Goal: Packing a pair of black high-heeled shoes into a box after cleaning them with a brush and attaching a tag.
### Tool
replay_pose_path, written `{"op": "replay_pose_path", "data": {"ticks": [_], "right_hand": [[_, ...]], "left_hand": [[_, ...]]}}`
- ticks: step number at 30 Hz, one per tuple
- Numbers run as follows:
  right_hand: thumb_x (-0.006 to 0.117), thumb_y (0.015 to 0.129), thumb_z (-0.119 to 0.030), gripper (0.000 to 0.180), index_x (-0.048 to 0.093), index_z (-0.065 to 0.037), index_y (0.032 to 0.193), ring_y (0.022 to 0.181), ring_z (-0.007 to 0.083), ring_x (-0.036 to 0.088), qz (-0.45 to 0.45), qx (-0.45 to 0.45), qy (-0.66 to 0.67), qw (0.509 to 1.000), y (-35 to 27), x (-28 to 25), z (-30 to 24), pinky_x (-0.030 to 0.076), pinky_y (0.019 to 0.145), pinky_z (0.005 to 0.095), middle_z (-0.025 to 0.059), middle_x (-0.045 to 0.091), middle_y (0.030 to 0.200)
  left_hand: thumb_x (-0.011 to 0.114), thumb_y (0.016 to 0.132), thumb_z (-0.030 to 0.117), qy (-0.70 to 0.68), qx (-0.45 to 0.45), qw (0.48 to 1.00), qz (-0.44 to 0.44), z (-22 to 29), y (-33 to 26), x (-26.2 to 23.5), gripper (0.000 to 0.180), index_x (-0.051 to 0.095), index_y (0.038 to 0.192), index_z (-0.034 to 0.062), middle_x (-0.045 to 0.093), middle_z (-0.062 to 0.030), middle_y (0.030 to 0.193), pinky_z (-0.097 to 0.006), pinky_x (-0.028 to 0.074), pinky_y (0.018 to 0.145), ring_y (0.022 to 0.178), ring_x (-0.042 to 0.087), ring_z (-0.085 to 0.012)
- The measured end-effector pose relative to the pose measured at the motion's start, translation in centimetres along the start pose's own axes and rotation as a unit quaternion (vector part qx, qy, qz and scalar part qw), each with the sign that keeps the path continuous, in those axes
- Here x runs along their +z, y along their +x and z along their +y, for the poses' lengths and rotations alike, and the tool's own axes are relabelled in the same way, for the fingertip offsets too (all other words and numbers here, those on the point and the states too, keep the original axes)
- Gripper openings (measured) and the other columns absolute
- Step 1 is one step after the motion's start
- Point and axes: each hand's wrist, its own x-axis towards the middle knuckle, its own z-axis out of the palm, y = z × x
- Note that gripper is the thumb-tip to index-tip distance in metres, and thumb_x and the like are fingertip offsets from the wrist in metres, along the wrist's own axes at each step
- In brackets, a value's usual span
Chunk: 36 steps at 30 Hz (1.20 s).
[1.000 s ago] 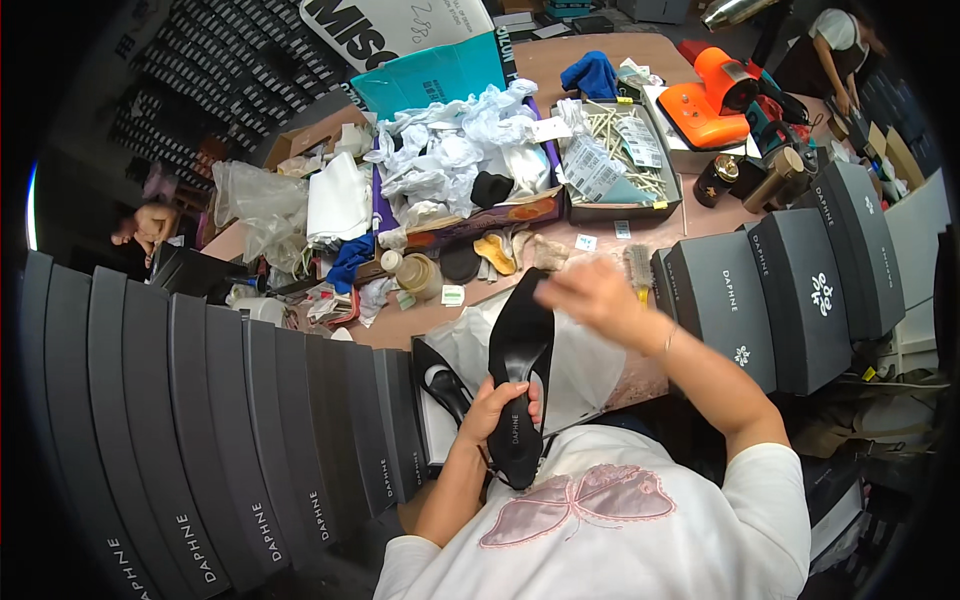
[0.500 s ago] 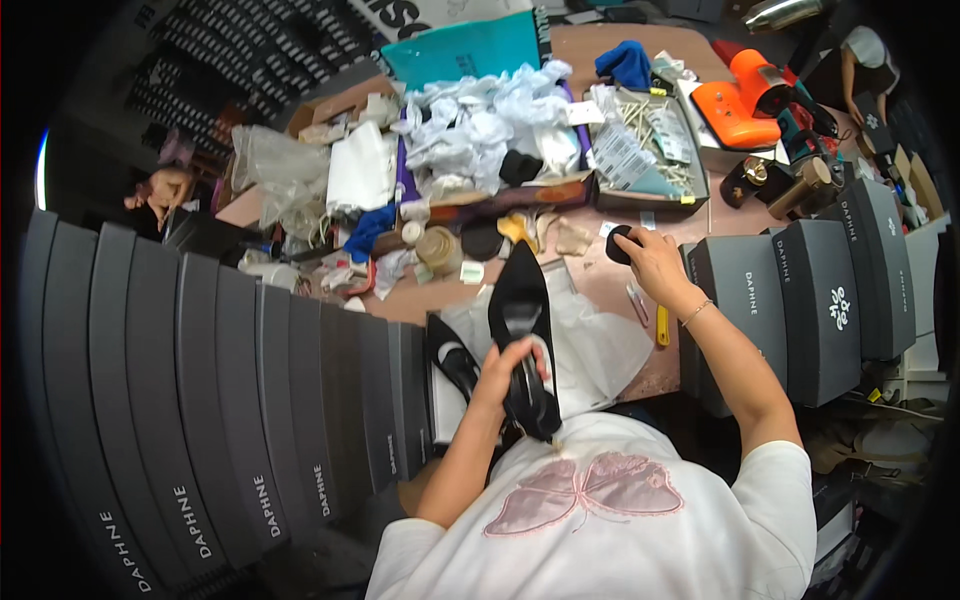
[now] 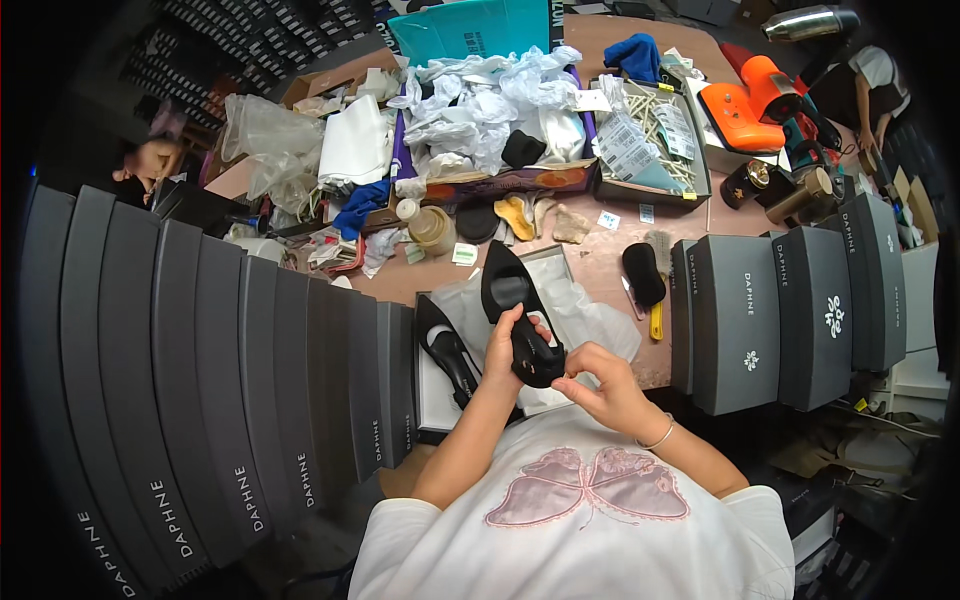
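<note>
My left hand [image 3: 505, 345] is wrapped round the middle of a black pointed-toe shoe [image 3: 503, 265], its toe pointing away from me. At the shoe's heel end, the thumb and index finger of my right hand [image 3: 605, 388] pinch against the back edge. Any small thing between those fingertips is hidden. The matching black shoe [image 3: 448, 350] lies to the left in an open shoebox [image 3: 425, 400] with white tissue paper [image 3: 590, 310]. A black oval pad [image 3: 643, 275] rests on the table to the right, partly over a yellow-handled tool [image 3: 656, 322].
Grey shoeboxes stand in a long row [image 3: 210, 380] at left and in a shorter row [image 3: 740, 320] at right. Farther back are a box of crumpled white paper [image 3: 490, 110], a tray of white sticks [image 3: 650, 140], a pump bottle [image 3: 430, 228] and an orange device [image 3: 740, 115]. Another person [image 3: 875, 90] works far right.
My right hand has put the black pad down on the table and come back to the shoe's heel. The shoe in my left hand has tilted slightly, its toe moving left.
</note>
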Motion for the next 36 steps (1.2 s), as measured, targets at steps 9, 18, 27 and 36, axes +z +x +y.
{"op": "replay_pose_path", "data": {"ticks": [9, 18, 27, 36], "right_hand": [[0.067, 0.089, -0.017, 0.023, 0.051, -0.001, 0.082, 0.063, 0.0094, 0.045, -0.089, 0.090, 0.037, 0.991, -0.5, -1.6, -0.3, 0.040, 0.056, 0.0246, 0.0027, 0.050, 0.072], [0.062, 0.091, -0.012, 0.024, 0.046, -0.004, 0.076, 0.065, 0.0031, 0.043, -0.180, 0.203, 0.094, 0.958, -1.3, 0.4, 3.1, 0.037, 0.056, 0.0209, -0.0047, 0.043, 0.068], [0.061, 0.092, -0.011, 0.021, 0.046, -0.005, 0.077, 0.068, 0.0057, 0.054, -0.177, 0.228, 0.283, 0.915, 0.1, 0.0, 0.8, 0.048, 0.063, 0.0216, -0.0026, 0.051, 0.075], [0.060, 0.094, -0.020, 0.023, 0.047, -0.008, 0.080, 0.062, 0.0041, 0.048, -0.186, 0.255, 0.260, 0.913, 0.4, 1.2, 2.2, 0.041, 0.055, 0.0202, -0.0050, 0.047, 0.070]], "left_hand": [[0.060, 0.088, 0.042, -0.041, -0.199, 0.972, -0.116, -5.4, 0.6, -3.7, 0.036, 0.060, 0.092, 0.0059, 0.064, -0.0079, 0.086, -0.033, 0.055, 0.069, 0.075, 0.065, -0.0199], [0.048, 0.097, 0.030, 0.451, 0.229, 0.854, -0.118, -2.7, -5.9, -7.2, 0.051, 0.039, 0.137, 0.0013, 0.048, -0.0175, 0.136, -0.036, 0.031, 0.108, 0.127, 0.045, -0.0239], [0.060, 0.090, 0.018, 0.400, 0.147, 0.851, -0.306, 1.3, -8.6, -3.5, 0.036, 0.049, 0.122, 0.0031, 0.057, -0.0049, 0.104, -0.029, 0.044, 0.091, 0.101, 0.054, -0.0115], [0.057, 0.091, 0.015, 0.253, 0.115, 0.928, -0.247, -1.4, -6.5, -5.4, 0.014, 0.056, 0.099, 0.0033, 0.057, 0.0028, 0.088, -0.020, 0.044, 0.071, 0.080, 0.052, -0.0029]]}}
